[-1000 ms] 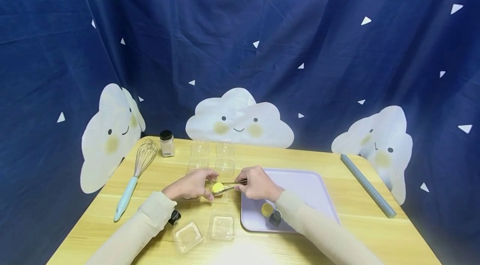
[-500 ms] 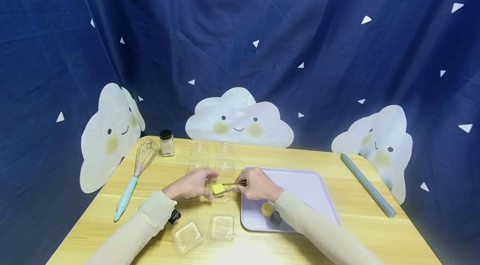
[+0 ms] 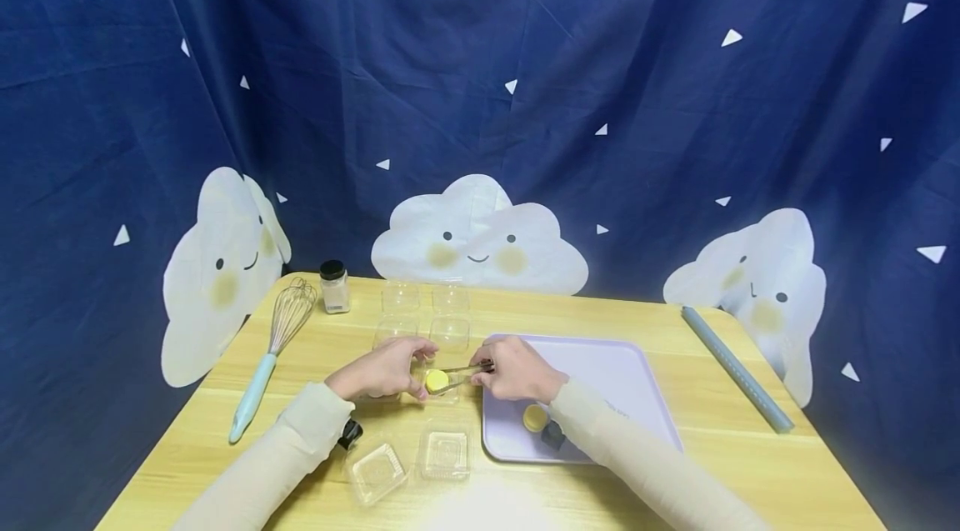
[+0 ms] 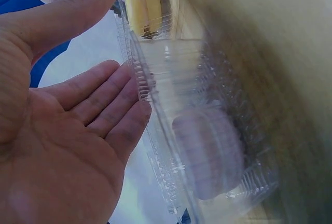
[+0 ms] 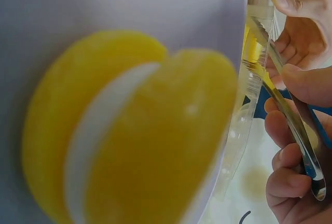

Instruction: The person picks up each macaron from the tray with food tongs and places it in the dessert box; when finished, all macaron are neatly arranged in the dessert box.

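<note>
Left hand (image 3: 384, 369) straight-fingered, my right hand (image 3: 516, 369) grips silver metal tongs (image 5: 294, 124) — I'd free the round yellow macaron (image 3: 436, 381) gently.

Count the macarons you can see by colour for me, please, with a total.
Yellow macarons: 2 (one between the tongs, one on the tray)
Pale purple macaron: 1 (in the clear container, left wrist view)
Total: 3 in view
</note>
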A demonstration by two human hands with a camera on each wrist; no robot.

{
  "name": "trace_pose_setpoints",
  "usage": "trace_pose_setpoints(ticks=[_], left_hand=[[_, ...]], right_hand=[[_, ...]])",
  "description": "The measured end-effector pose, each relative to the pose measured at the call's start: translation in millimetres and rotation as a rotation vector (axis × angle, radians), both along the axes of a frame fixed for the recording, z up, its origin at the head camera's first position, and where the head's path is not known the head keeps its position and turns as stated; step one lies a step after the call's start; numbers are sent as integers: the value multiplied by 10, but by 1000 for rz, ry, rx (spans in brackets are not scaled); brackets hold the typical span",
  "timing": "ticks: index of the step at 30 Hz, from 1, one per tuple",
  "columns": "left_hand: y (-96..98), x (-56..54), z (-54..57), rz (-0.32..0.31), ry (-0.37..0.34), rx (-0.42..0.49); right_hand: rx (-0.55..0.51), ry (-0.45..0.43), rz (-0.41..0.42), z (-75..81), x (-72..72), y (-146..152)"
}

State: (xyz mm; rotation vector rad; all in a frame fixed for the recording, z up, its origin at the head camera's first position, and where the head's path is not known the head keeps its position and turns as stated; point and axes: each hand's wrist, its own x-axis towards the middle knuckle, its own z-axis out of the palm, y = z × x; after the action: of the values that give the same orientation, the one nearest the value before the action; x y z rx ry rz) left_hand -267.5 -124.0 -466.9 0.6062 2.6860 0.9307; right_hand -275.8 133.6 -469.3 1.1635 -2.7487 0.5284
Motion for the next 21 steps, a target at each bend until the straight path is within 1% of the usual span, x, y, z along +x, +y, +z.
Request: trace_pose_setpoints(ticks=[4,12,17,21], left_hand=[[7,-5,-2,2,4,-7],[5,-28,-41,-19,14,-3],[9,-40,-49,-24,20,-3],[13,-36,-29,-27,23,-10]], right_hand=[[-4,-5,-4,8,-6,1],[-20,26,22,-2,-28,14],[-49,26,30,33,-39,47],[-63,29,31,75,-49,67]])
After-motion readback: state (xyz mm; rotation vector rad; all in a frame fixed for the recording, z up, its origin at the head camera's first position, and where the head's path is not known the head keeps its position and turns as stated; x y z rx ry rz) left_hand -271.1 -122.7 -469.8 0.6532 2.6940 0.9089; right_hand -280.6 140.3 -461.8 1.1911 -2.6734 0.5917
